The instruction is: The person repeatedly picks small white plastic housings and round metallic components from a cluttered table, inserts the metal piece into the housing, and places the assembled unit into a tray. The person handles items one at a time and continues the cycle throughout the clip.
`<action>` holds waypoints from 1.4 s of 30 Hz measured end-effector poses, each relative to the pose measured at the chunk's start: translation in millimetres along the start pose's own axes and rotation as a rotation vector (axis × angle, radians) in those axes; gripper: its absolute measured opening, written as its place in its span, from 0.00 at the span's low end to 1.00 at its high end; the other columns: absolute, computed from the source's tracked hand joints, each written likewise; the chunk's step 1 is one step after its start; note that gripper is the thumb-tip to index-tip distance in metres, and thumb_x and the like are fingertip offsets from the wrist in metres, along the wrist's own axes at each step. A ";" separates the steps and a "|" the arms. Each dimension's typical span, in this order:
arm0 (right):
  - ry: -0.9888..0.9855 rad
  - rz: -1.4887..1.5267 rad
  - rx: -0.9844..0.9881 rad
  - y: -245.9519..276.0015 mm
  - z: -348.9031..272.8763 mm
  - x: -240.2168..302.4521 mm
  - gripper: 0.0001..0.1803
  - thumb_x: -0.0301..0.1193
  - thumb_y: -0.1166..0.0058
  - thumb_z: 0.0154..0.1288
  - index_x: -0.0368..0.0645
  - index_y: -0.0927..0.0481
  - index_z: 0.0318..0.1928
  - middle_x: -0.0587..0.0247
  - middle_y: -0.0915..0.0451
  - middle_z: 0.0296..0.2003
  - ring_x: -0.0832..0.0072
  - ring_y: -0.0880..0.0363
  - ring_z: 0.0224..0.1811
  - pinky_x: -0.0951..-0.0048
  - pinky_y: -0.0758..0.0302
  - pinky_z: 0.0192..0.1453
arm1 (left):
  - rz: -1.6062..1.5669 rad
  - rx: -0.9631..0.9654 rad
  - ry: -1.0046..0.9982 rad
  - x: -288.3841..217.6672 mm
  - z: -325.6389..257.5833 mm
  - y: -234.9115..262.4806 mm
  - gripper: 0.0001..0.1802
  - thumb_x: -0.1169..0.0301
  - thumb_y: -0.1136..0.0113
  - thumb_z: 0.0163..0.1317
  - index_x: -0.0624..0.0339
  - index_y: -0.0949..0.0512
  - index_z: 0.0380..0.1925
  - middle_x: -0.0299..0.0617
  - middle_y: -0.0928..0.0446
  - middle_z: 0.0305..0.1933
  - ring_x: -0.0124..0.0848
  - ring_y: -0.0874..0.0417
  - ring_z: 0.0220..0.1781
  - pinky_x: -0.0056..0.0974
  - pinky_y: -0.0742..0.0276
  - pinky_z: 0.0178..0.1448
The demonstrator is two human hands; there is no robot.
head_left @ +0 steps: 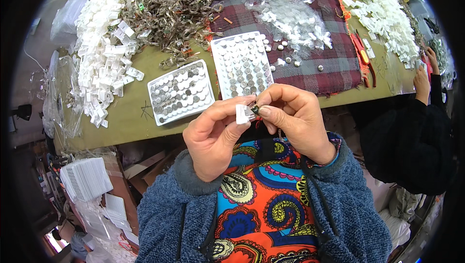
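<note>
A small white plastic piece (241,114) is pinched between thumb and fingers of the left hand (213,134), just off the table's (131,117) near edge; the right hand (295,117) presses what seems a tiny dark part against it, above two white trays of round cells (180,91)

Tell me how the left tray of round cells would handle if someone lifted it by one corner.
The left tray looks like thin moulded white plastic, so it would probably flex and feel light apart from its load. The small round cells sit in shallow pockets with no cover, so a tilt would likely spill them, and they might roll on the green tabletop.
</note>
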State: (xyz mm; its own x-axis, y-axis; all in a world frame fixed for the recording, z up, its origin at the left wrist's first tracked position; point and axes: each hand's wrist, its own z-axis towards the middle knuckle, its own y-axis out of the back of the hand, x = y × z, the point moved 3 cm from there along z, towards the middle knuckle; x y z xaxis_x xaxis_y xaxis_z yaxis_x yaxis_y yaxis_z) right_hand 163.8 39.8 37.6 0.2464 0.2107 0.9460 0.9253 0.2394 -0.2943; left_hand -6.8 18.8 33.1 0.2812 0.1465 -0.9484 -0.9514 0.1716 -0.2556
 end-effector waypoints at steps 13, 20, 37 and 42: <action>0.036 -0.071 -0.065 -7.5 1.7 -4.4 0.05 0.22 0.44 0.69 0.32 0.21 0.42 0.68 0.20 0.34 0.86 0.24 0.36 0.81 0.25 0.41 | -0.414 -0.088 0.303 23.0 4.2 0.6 0.13 0.75 0.39 0.69 0.71 0.23 0.50 0.48 0.17 0.46 0.33 0.13 0.43 0.37 0.13 0.50; -0.180 0.143 0.111 2.1 5.7 -3.8 0.05 0.23 0.44 0.68 0.33 0.21 0.41 0.69 0.20 0.33 0.86 0.25 0.35 0.81 0.28 0.38 | -0.424 -0.017 0.368 23.3 5.1 4.3 0.11 0.76 0.39 0.69 0.70 0.23 0.48 0.47 0.16 0.44 0.32 0.13 0.43 0.37 0.13 0.50; -0.080 0.008 0.056 7.1 2.3 -2.4 0.06 0.27 0.44 0.71 0.36 0.23 0.42 0.72 0.24 0.31 0.88 0.33 0.28 0.84 0.36 0.31 | 0.075 -0.025 -0.091 -1.0 -1.1 3.9 0.11 0.80 0.39 0.67 0.70 0.24 0.49 0.54 0.21 0.55 0.33 0.16 0.50 0.37 0.18 0.55; -0.020 -0.100 0.038 0.6 -0.9 -1.6 0.05 0.25 0.45 0.71 0.35 0.23 0.42 0.71 0.24 0.32 0.88 0.29 0.30 0.83 0.31 0.34 | -0.028 0.005 0.045 5.9 -3.8 2.5 0.11 0.79 0.40 0.68 0.72 0.23 0.49 0.53 0.19 0.54 0.32 0.16 0.49 0.36 0.19 0.54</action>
State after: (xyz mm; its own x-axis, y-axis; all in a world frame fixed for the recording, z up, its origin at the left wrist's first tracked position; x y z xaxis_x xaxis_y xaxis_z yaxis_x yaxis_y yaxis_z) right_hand 164.2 38.7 36.1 0.1469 0.2021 0.9683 0.9332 0.2962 -0.2034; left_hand -8.0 16.4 26.2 0.3021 0.0976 -0.9483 -0.9424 0.1803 -0.2816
